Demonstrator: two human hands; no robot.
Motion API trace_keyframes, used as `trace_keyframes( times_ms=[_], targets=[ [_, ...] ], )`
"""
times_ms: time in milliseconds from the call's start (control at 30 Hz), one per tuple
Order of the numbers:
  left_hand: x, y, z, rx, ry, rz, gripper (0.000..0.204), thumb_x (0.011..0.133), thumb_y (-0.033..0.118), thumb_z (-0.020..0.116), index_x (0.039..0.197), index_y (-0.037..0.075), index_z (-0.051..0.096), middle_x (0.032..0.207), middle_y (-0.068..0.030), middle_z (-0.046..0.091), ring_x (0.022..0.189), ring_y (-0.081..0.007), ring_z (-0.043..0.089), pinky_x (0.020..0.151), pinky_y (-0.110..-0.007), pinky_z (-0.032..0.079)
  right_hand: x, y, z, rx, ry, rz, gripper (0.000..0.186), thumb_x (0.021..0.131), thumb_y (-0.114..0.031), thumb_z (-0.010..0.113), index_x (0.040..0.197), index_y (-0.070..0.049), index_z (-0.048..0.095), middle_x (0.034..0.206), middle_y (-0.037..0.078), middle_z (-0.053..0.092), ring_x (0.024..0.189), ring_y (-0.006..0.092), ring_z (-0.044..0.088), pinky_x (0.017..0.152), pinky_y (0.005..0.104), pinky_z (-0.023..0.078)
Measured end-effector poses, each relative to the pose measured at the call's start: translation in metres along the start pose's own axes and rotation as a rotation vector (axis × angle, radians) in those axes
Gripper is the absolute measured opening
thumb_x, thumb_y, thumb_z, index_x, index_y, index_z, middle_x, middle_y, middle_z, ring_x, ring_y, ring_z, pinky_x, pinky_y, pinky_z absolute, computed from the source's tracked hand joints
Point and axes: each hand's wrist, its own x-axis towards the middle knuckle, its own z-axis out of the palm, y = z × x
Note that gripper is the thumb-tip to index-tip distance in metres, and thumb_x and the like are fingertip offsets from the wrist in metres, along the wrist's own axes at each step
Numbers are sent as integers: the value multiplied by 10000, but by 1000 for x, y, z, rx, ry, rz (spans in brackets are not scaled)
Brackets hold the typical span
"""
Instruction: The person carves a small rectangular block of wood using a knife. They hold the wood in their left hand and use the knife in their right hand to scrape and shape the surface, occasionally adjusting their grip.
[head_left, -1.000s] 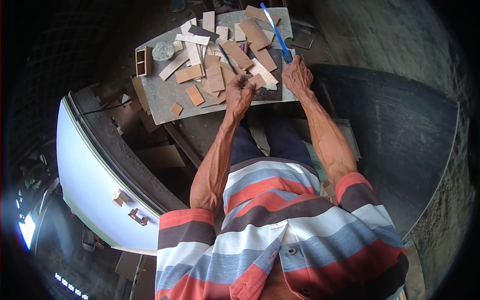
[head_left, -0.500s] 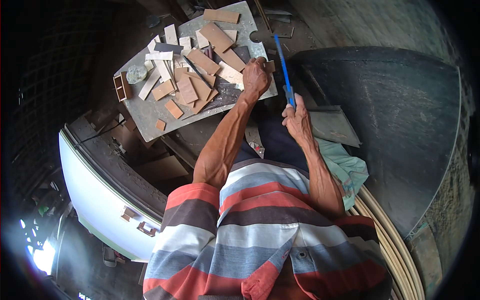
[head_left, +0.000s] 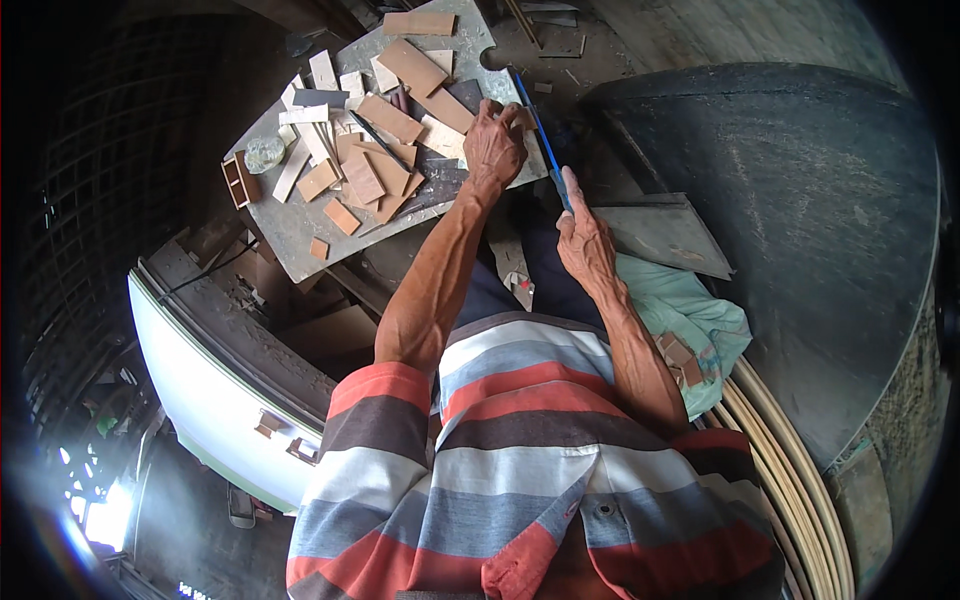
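My right hand (head_left: 587,240) is closed round the handle of a long, narrow blue saw (head_left: 541,128), which looks like a hacksaw seen from above. Its blade end points away from me along the right edge of the worktable (head_left: 280,240). At that same edge my left hand (head_left: 495,145) presses down with curled fingers on a small brown wood piece (head_left: 527,118), mostly hidden beneath it. The saw lies right beside this piece; whether the teeth touch it I cannot make out. Thin wood strips (head_left: 388,120) lie piled to the left of my left hand.
A small wooden box frame (head_left: 240,180) and a clear plastic bundle (head_left: 265,154) sit at the table's left. A dark pencil-like rod (head_left: 380,140) rests on the strips. To my right are a large dark panel (head_left: 790,200), a green cloth (head_left: 720,340) and long wood strips (head_left: 790,460).
The saw has come left and down, from standing apart at the right to lying against the table edge by my left hand. My view has shifted slightly.
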Motion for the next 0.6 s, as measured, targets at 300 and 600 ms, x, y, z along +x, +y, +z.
trace_keyframes(
  times_ms=[300,600],
  targets=[
    [10,4,7,-167,31,-144,243,809,170,620,1023,60,651,764,-188,696,743,-375,684,707,-463,539,-2,4,6,65,-23,-23,679,889,-3,482,1518,-170,288,1218,254,603,1014,430,616,884,469,493],
    [18,9,12,-185,126,-147,187,803,203,651,865,33,702,736,-200,696,702,-375,685,688,-450,542,-6,2,8,57,-8,19,682,883,-8,517,1506,-208,329,1024,235,662,897,418,637,796,482,506]
  ],
)
